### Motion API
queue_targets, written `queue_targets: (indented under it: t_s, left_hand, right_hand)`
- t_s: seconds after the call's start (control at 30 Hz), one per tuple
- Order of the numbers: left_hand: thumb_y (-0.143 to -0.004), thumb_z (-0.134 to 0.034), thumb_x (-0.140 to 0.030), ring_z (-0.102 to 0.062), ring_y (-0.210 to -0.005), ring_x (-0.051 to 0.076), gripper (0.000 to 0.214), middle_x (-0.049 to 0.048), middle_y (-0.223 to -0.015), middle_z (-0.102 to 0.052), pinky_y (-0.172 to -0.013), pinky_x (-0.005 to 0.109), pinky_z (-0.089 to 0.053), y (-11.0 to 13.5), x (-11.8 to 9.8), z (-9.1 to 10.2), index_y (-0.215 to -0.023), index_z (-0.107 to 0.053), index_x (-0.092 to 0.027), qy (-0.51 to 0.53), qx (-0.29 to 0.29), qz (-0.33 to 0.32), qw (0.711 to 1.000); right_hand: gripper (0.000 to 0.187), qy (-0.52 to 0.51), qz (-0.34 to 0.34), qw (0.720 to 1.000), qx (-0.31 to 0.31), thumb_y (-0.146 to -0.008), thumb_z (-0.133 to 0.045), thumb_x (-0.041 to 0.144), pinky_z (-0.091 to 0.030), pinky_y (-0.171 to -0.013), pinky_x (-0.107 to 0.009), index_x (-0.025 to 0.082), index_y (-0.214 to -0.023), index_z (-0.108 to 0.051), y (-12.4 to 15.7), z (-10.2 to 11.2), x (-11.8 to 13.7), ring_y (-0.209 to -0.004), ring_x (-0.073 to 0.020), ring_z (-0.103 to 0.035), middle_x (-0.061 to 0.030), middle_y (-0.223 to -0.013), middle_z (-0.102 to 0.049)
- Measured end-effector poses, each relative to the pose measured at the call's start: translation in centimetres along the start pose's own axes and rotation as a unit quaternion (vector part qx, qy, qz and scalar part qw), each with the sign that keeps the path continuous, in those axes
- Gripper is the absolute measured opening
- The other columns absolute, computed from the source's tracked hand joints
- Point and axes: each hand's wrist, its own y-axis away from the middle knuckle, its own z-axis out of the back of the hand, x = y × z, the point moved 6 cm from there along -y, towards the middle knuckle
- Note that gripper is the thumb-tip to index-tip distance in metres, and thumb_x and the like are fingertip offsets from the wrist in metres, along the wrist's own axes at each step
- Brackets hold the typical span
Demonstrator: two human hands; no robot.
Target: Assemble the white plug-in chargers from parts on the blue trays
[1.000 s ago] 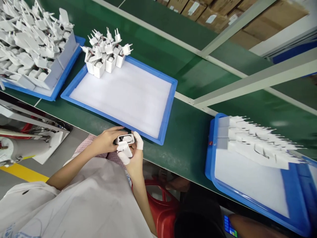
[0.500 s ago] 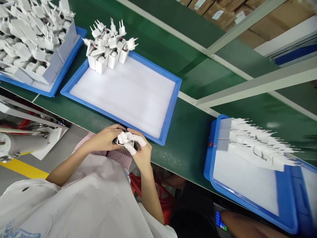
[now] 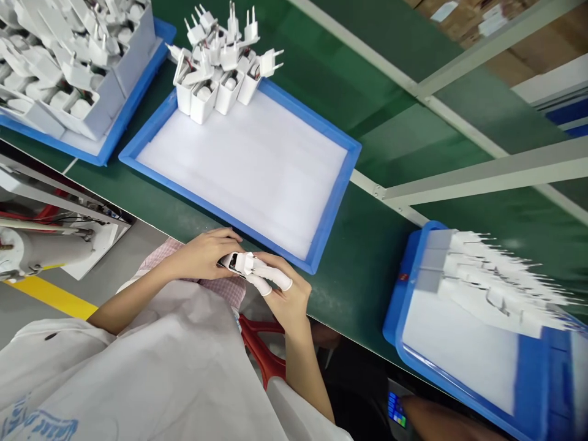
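As left hand (image 3: 202,257) and right hand (image 3: 287,300) hold it — fingers (image 3: 271,275) closed — the white charger casing (image 3: 243,263) looks dark-ended.

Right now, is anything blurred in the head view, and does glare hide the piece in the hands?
Head view: the blue tray at lower right is motion-blurred, worst at its right edge; the white adapter casing looks fairly sharp, with no strong glare.

We face a green conveyor belt (image 3: 367,263), with brown cardboard boxes (image 3: 519,61) stacked beyond it. On our side lies a grey floor (image 3: 27,315) with a yellow stripe (image 3: 55,297).
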Motion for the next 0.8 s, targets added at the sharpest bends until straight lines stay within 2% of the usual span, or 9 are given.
queue_targets:
  t_s: [0.1,0.23,0.4,0.57,0.63,0.73,0.8]
  left_hand:
    - [-0.087,-0.067,-0.031,-0.059,-0.116,0.024,0.018,0.0065,-0.103,-0.069,-0.092,0.033,-0.047,0.0,0.0,0.0,-0.099,-0.067,-0.017,0.005,-0.002,0.006,1.0]
    - [-0.085,-0.068,-0.028,-0.058,-0.117,0.024,0.019,0.0073,-0.106,-0.069,-0.091,0.033,-0.047,0.0,0.0,0.0,-0.101,-0.069,-0.017,0.011,-0.001,0.012,1.0]
    - [-0.084,-0.069,-0.028,-0.059,-0.115,0.025,0.016,0.0066,-0.102,-0.07,-0.091,0.033,-0.047,0.0,0.2,0.0,-0.095,-0.068,-0.016,0.02,-0.007,0.004,1.0]
    - [-0.086,-0.067,-0.028,-0.059,-0.112,0.025,0.014,0.0068,-0.097,-0.07,-0.093,0.034,-0.046,0.1,0.3,-0.4,-0.091,-0.066,-0.015,0.021,-0.025,-0.012,0.999]
    - [-0.086,-0.068,-0.027,-0.057,-0.114,0.026,0.017,0.0087,-0.101,-0.069,-0.098,0.037,-0.045,0.2,0.1,-0.1,-0.095,-0.067,-0.013,0.019,-0.034,-0.014,0.999]
    - [-0.085,-0.069,-0.029,-0.051,-0.117,0.027,0.034,0.009,-0.11,-0.067,-0.098,0.039,-0.043,0.8,-0.2,0.5,-0.115,-0.064,-0.014,0.047,-0.004,0.022,0.999]
    - [-0.087,-0.067,-0.032,-0.054,-0.106,0.023,0.043,0.0068,-0.113,-0.066,-0.087,0.034,-0.048,1.2,-0.4,0.7,-0.127,-0.059,-0.018,0.121,0.035,0.073,0.989]
  right_hand:
    - [0.026,0.018,-0.008,0.998,0.054,-0.09,-0.065,0.019,-0.059,-0.084,-0.035,0.028,-0.114,-0.067,-0.2,0.2,0.5,-0.095,-0.0201,-0.07,-0.0036,-0.109,-0.071]
    - [0.035,0.088,0.028,0.988,0.123,-0.092,-0.059,0.014,-0.059,-0.087,-0.033,0.024,-0.125,-0.061,-0.5,0.2,1.7,-0.099,-0.0209,-0.068,-0.0069,-0.112,-0.069]
    - [0.045,0.146,0.038,0.976,0.159,-0.091,-0.052,0.007,-0.058,-0.09,-0.036,0.023,-0.133,-0.055,-0.5,-0.4,1.8,-0.105,-0.0233,-0.066,-0.0092,-0.116,-0.066]
    - [0.042,0.17,0.059,0.972,0.153,-0.093,-0.054,0.011,-0.057,-0.094,-0.041,0.02,-0.133,-0.053,-0.5,-1.2,2.3,-0.116,-0.0259,-0.061,-0.0116,-0.122,-0.064]
    - [0.038,0.188,0.065,0.972,0.128,-0.093,-0.057,0.015,-0.055,-0.095,-0.044,0.02,-0.131,-0.055,-0.3,-1.4,2.6,-0.122,-0.0285,-0.056,-0.0115,-0.122,-0.065]
    - [0.035,0.19,0.03,0.979,0.063,-0.092,-0.058,0.015,-0.055,-0.089,-0.045,0.022,-0.126,-0.058,0.4,-1.7,2.4,-0.116,-0.028,-0.056,-0.0106,-0.121,-0.066]
    - [0.031,0.151,-0.012,0.988,0.024,-0.092,-0.057,0.013,-0.055,-0.086,-0.042,0.024,-0.121,-0.061,1.2,-2.0,1.8,-0.109,-0.0253,-0.058,-0.0096,-0.122,-0.066]
